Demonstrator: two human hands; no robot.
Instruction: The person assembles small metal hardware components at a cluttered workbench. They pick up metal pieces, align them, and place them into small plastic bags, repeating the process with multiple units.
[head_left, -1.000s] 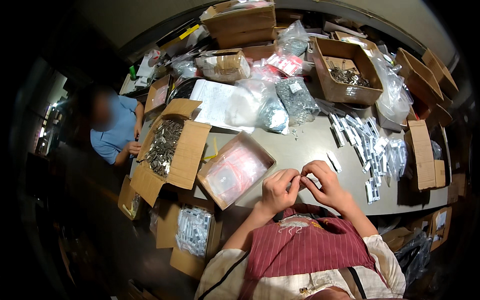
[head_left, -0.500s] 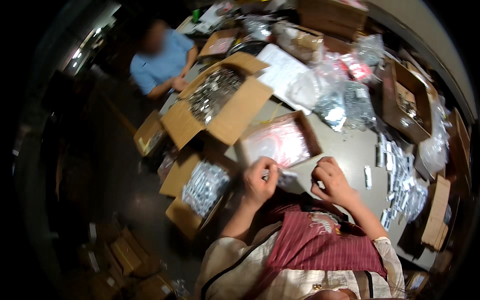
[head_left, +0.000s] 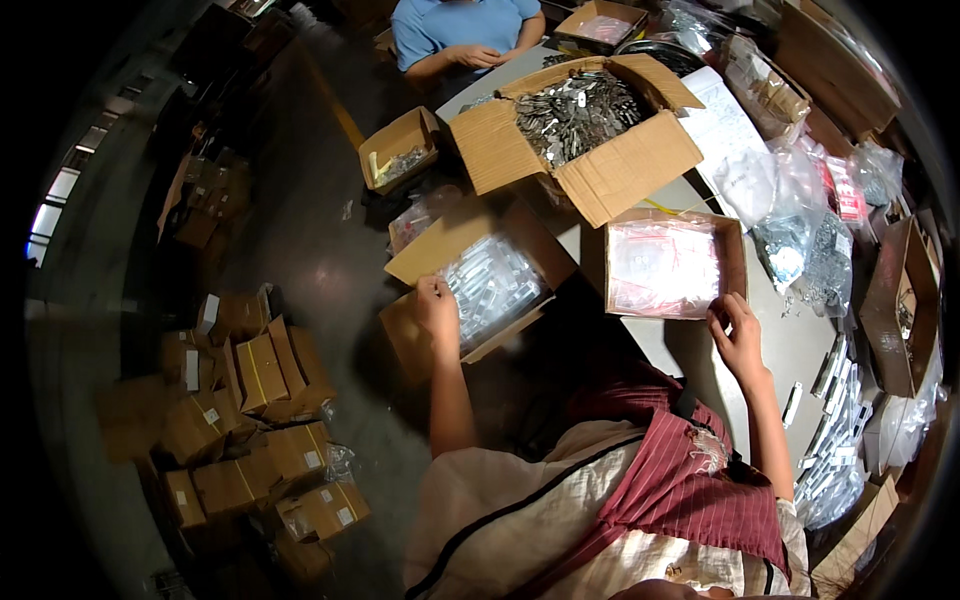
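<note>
My left hand (head_left: 437, 308) is over the left side of an open carton (head_left: 408, 335), fingers curled; whatever they hold is hidden. Packed bags of silvery metal parts (head_left: 492, 285) fill this carton beside the hand. My right hand (head_left: 737, 332) rests at the near right corner of a shallow cardboard box (head_left: 735, 250). Its fingers are bent in at the rim, and what is between them cannot be made out. Flat clear plastic bags with red edges (head_left: 662, 265) lie in that box.
A large open carton (head_left: 630, 180) of loose metal parts (head_left: 580, 115) stands beyond. Loose silvery pieces (head_left: 840, 430) and filled bags (head_left: 825, 265) lie on the table at right. A person in blue (head_left: 465, 35) sits across. Stacked cartons (head_left: 250, 470) stand on the floor at left.
My view has swung left. The left hand, earlier in front of me with a small clear bag, has moved left to the carton. My right hand has moved onto the shallow box's rim.
</note>
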